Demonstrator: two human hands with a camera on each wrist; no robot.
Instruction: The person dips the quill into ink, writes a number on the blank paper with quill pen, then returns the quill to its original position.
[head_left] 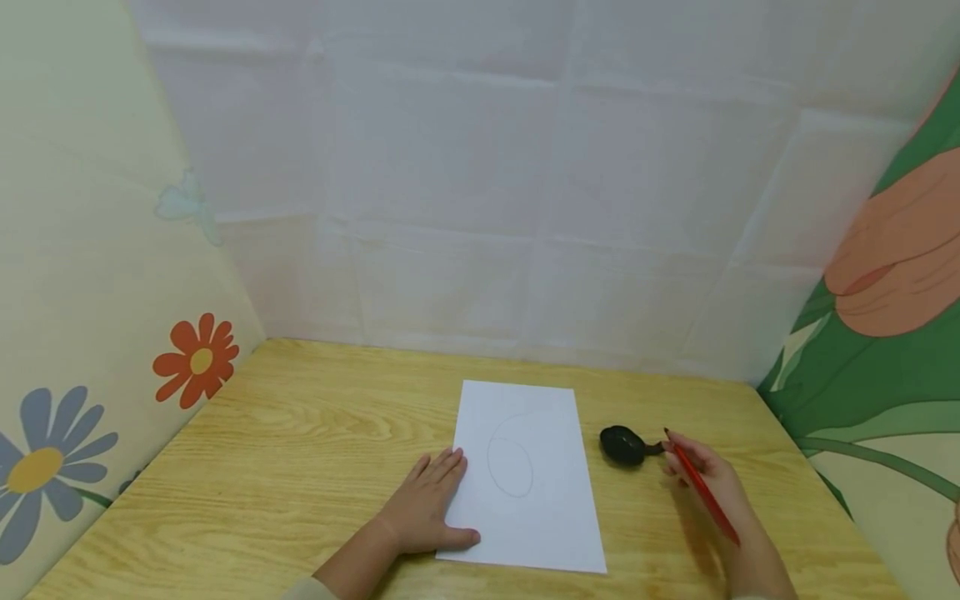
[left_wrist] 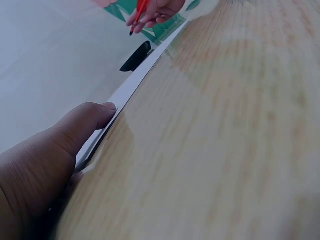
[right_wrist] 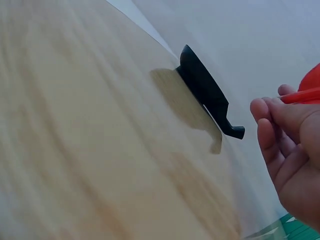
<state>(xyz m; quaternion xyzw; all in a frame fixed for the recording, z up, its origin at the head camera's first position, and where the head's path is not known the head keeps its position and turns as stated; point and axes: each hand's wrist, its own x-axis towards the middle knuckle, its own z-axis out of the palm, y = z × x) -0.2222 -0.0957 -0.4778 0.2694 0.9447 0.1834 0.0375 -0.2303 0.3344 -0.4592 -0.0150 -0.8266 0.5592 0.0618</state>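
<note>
From the head view we find no brand, label or readable writing; the only mark is a faint pencilled oval (head_left: 510,467) on the white sheet of paper (head_left: 525,479), which lies on the pale wooden worktop (head_left: 300,450). Our left hand (head_left: 426,504) rests flat on the sheet's left edge, fingers straight and together, holding nothing. Our right hand (head_left: 701,471) pinches a red pencil (head_left: 705,493) with curled fingers, its dark tip just beside the stub handle of a small black spoon-like object (head_left: 624,445) lying on the worktop right of the paper. White creased sheeting forms the back wall (head_left: 525,208), a flowered panel (head_left: 90,333) stands at left, and a panel with orange and green shapes (head_left: 885,333) at right. The left wrist view shows what the head view cannot: the paper's edge seen side-on, with our thumb (left_wrist: 87,120) pressing on it, and the black object beyond. The right wrist view shows the black object in low profile, with its shadow on the wood, apart from our curled fingers (right_wrist: 272,130).
</note>
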